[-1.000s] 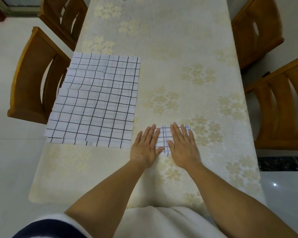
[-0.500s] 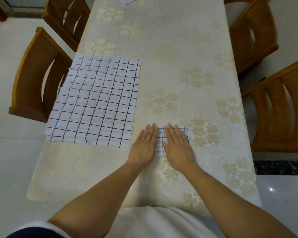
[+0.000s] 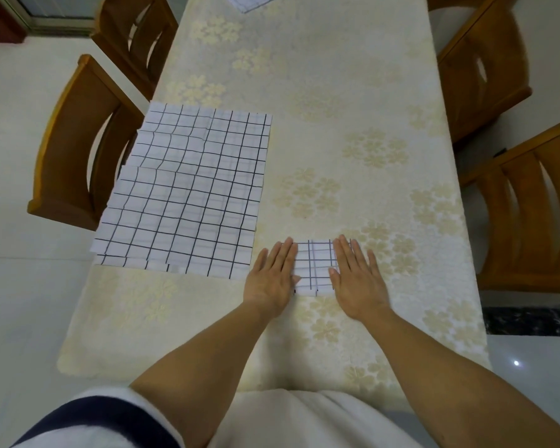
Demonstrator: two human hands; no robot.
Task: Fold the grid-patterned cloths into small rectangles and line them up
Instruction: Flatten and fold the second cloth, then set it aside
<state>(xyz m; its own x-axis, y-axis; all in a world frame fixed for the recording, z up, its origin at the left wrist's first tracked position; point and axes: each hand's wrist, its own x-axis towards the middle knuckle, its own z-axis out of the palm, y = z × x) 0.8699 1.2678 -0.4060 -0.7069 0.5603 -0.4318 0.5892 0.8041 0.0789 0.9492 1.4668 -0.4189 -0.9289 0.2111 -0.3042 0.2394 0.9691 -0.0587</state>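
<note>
At lower centre of frame my left hand (image 3: 272, 279) and right hand (image 3: 358, 282) lie flat, fingers straight, pressing either side of the folded grid cloth (image 3: 314, 268) on the tabletop (image 3: 337, 124).

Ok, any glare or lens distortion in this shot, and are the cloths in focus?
Head view: wide-angle distortion splays the wooden chairs outward; small glare spots on the glossy floor, lower right; grid lines sharp on the unfolded cloth and the folded cloth; lighting soft, shadows faint.

The person wears a soft white top (image 3: 304, 421). Its left sleeve (image 3: 104, 418) is white with a broad dark navy band. Below it the arm is bare to the left hand (image 3: 270, 279); the right hand (image 3: 358, 282) ends an equally bare arm.
</note>
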